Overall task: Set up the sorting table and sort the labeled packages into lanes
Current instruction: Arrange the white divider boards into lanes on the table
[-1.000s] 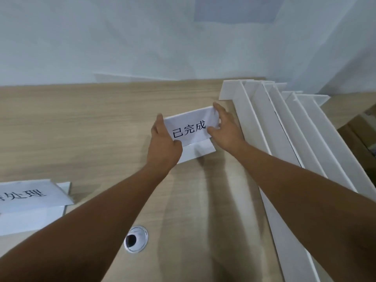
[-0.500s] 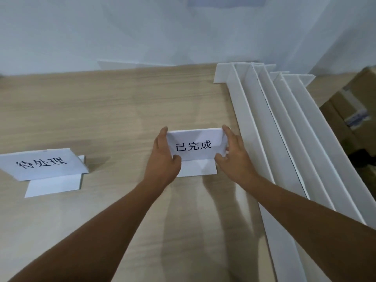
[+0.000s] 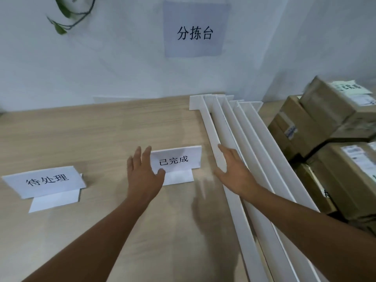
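The folded paper sign (image 3: 179, 159) reading 已完成 stands at frame centre on the wooden table (image 3: 81, 129), its base flap lying flat toward the lower edge. The left hand (image 3: 142, 176) sits at the sign's left edge with fingers straight and spread and the thumb across its lower left corner, gripping nothing. The right hand (image 3: 234, 171), also flat and spread, lies over the left edge of the stacked white dividers (image 3: 250, 135), apart from the sign's right edge; I cannot tell whether it touches them. A second sign (image 3: 44, 182), 待处理, stands at lower left. Open wood runs between the two signs and back to the wall (image 3: 101, 68). At the right edge are piled cardboard packages (image 3: 325, 123).
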Demonstrator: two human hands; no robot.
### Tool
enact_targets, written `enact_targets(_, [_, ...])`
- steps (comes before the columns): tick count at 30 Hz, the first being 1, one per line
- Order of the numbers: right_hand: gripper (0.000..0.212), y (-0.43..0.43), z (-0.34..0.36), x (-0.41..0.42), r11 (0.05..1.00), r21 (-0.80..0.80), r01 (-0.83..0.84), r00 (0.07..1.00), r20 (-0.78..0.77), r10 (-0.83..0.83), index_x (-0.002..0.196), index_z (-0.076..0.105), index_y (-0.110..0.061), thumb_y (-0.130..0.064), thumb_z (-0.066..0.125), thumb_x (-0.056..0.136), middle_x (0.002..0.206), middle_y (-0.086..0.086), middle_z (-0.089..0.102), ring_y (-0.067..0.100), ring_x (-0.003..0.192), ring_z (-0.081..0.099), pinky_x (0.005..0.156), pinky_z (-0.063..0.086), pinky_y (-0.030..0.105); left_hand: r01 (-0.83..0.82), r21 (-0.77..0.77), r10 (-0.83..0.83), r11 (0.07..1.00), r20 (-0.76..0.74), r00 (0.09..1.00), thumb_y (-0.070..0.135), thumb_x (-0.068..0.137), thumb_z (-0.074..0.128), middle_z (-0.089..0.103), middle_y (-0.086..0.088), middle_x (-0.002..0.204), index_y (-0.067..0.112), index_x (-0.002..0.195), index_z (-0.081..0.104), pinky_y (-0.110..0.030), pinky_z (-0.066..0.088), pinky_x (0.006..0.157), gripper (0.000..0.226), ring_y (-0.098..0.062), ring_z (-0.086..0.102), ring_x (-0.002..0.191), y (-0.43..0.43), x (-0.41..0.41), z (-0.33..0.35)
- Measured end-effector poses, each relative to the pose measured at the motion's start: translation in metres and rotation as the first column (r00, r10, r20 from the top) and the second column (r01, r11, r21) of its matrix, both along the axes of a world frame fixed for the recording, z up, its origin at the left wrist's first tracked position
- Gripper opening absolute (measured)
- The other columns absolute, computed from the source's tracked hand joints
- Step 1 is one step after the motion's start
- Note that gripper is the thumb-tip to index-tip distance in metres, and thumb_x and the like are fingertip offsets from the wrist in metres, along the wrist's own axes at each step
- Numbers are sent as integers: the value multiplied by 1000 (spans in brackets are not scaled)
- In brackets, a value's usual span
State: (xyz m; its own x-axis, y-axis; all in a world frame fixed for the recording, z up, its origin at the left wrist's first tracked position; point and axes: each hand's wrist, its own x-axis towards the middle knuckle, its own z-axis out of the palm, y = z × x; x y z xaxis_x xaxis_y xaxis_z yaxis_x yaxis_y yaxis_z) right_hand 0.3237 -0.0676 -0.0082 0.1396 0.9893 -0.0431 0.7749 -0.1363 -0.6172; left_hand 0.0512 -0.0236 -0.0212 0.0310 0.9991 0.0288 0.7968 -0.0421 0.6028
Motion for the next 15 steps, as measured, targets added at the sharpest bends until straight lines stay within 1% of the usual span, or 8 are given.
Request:
enact_targets(3, [69,-52,25,10,1000,-3,14,998,65,-14,156,30,-26,-30,64,96,151,-1,38,20,134,46,100,39,26,103,8,-103,995,-51,993,27,91,69,24,-15,164,10,154,37,-44,11,124,73,-36,18,150,-34,7,21])
enact_targets(4, [66,-71,34,10,999,4,32,997,74,-32,155,33,-25,-30,64,96,149,0,39,21,133,47,100,39,27,129,1,-129,992,-56,990,29,92,68,24,-15,164,8,154,37,-43,11,124,72,-35,19,150,-45,9,29])
enact_targets(6, [65,-110,50,9,996,-7,90,992,85,-89,155,34,-22,-31,63,97,151,1,38,22,135,46,107,42,34,172,-17,-172,985,-52,984,31,94,66,28,-16,162,5,153,37,-41,12,124,70,-34,20,149,-69,16,44])
enact_targets(7, [66,-129,57,8,994,-19,112,990,94,-109,156,33,-22,-33,62,98,153,1,37,20,137,44,110,41,36,195,-12,-196,981,-46,980,30,94,66,33,-18,159,1,151,39,-40,14,124,69,-35,24,148,-81,20,50])
enact_targets(9, [68,-163,67,6,991,-38,127,987,104,-123,157,30,-23,-35,62,98,155,-1,35,19,138,41,112,39,35,242,2,-242,970,-11,970,25,94,68,43,-20,151,-4,146,43,-37,17,122,65,-36,32,144,-107,31,63])
enact_targets(12, [64,-207,75,5,989,-23,145,986,91,-143,155,33,-24,-35,60,99,152,-3,37,18,136,43,110,40,33,313,-27,-311,949,56,949,22,96,63,43,-14,149,0,145,42,-31,22,116,58,-30,32,143,-146,54,74])
enact_targets(15, [59,-235,72,12,982,7,190,980,59,-190,152,37,-24,-33,60,98,146,-4,41,18,129,50,102,44,32,351,-109,-342,930,96,935,20,99,56,36,-7,155,8,151,36,-32,28,116,57,-23,31,146,-178,81,72])
